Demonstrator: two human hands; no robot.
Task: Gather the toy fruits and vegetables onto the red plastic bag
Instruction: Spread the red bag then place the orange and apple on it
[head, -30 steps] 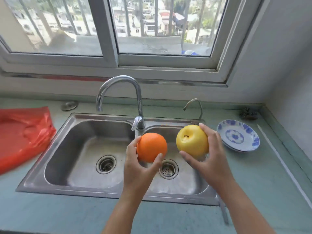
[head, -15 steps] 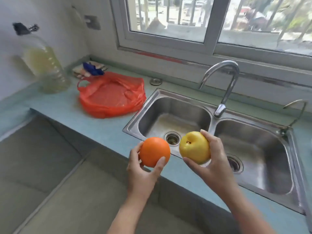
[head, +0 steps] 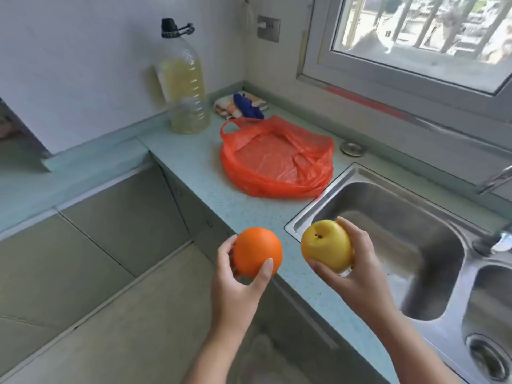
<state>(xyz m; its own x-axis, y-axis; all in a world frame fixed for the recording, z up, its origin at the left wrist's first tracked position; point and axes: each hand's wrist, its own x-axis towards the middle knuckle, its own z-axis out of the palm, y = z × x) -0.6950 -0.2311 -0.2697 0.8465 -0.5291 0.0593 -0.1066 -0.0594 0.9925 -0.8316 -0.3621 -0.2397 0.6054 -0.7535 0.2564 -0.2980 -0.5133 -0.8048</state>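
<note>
My left hand [head: 235,286] grips the orange [head: 256,250], thumb across its front, fingers curled behind, held in the air just off the counter [head: 194,167] edge. My right hand [head: 357,273] grips the yellow apple [head: 325,245], stem dimple facing up toward me, fingers wrapped round its right side, thumb under it, over the near-left corner of the sink [head: 388,217]. The two fruits are side by side, apart, not touching.

The red plastic bag [head: 277,159] lies flattened on the counter beyond both hands, just beside the sink's left rim, nothing on it.

An oil bottle [head: 185,87] with a black cap stands in the corner behind the bag; its label is blurred, no text readable. A folded cloth [head: 243,105] is by the wall, and a round metal stopper [head: 352,148] lies right of the bag.
</note>
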